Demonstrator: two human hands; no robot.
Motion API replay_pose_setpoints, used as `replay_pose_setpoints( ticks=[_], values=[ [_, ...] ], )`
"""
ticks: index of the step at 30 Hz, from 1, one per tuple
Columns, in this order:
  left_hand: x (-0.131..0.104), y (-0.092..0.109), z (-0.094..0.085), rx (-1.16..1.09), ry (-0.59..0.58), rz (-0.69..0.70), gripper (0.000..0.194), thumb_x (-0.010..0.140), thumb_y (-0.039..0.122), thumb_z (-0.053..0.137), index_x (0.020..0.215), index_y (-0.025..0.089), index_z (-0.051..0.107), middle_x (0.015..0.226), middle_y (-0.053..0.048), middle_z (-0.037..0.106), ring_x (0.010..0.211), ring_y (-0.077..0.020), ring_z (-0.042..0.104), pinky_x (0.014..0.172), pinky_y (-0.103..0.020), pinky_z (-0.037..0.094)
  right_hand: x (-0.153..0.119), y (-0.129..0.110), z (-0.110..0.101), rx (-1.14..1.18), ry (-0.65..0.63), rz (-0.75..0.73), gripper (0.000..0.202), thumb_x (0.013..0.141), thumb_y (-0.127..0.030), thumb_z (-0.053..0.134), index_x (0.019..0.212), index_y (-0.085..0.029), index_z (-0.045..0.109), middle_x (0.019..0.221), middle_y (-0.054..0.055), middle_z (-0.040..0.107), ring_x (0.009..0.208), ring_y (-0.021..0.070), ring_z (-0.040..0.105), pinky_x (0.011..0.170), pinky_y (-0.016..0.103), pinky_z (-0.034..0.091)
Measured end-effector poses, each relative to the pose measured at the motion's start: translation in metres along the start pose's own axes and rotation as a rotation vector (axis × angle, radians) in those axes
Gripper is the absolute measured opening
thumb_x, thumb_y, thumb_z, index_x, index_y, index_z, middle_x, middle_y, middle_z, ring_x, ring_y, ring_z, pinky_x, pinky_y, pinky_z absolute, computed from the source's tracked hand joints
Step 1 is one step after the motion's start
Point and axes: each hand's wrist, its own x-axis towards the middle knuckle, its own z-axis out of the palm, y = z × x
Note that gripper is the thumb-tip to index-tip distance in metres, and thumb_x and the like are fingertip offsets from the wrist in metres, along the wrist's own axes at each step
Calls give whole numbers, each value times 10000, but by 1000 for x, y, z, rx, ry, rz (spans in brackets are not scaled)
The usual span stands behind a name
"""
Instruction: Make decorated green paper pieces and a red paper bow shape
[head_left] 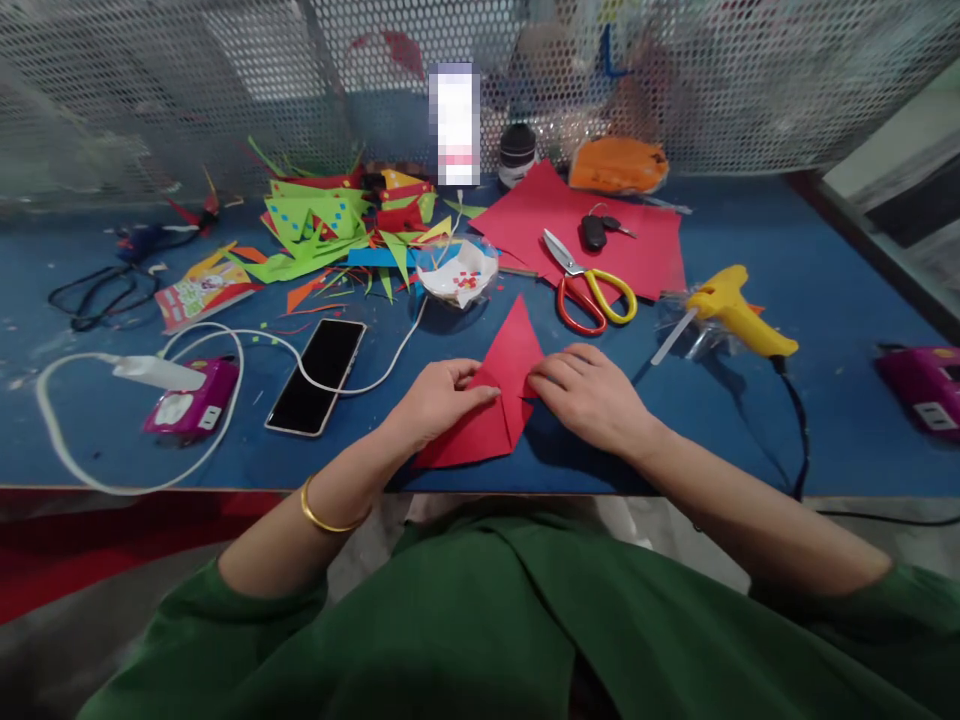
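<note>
A folded red paper [504,385], pointed at the far end, lies flat on the blue table [825,420] near its front edge. My left hand [441,398] presses on the paper's left side, fingertips laid along a fold. My right hand [589,388] presses on its right side, fingers curled down onto the sheet. Both hands hold the paper flat against the table; the two sets of fingertips nearly meet at the middle crease.
Beyond the paper lie scissors [589,285] on red sheets [645,250], a car key [596,230], a yellow glue gun [739,315], a small bowl of scraps [459,275], a heap of coloured cuttings [330,225], a phone [316,375] with white cable, and pink boxes [191,400].
</note>
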Motion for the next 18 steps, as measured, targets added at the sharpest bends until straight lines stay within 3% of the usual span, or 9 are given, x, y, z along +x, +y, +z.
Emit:
replay_pose_setpoints(
  ticks=[2,4,6,8,11,18],
  values=[
    [-7,4,-5,342,75,69,361,760,343,760,1087,199,712,972,-62,768,818,-218,682,758,-330,504,-5,-3,6,63,-50,43,258,998,-115,457,1037,-138,711,1057,102,750,903,190,643,870,348,429],
    [-12,12,-7,672,228,170,402,792,309,733,1179,211,683,1037,-74,744,811,-218,668,770,-346,483,-8,-6,7,99,-63,95,250,998,-127,467,1079,-137,704,1088,104,747,910,200,639,865,348,427],
    [-11,19,-6,852,268,333,277,855,244,658,1126,205,698,1096,-90,718,908,-236,659,816,-361,464,-10,-8,6,115,-63,133,256,1004,-137,461,1085,-139,704,1087,100,749,896,205,636,860,345,431],
    [-3,20,-3,886,138,434,162,878,192,618,1007,197,715,1042,-80,719,945,-236,649,834,-357,455,-10,-11,3,119,-57,163,258,1011,-153,457,1070,-140,708,1074,96,752,877,205,635,849,340,437],
    [14,14,3,843,-76,449,81,860,162,638,894,195,704,918,-52,713,907,-223,643,807,-343,450,-9,-18,-1,119,-31,203,254,1015,-163,462,1039,-137,714,1062,95,754,882,208,645,836,345,443],
    [31,-2,-2,716,-154,445,54,857,216,690,910,210,695,901,-28,714,865,-199,643,767,-320,442,-6,-34,-3,203,3,378,213,999,-191,525,981,-164,735,1022,80,759,910,222,645,785,359,434]
  ],
)
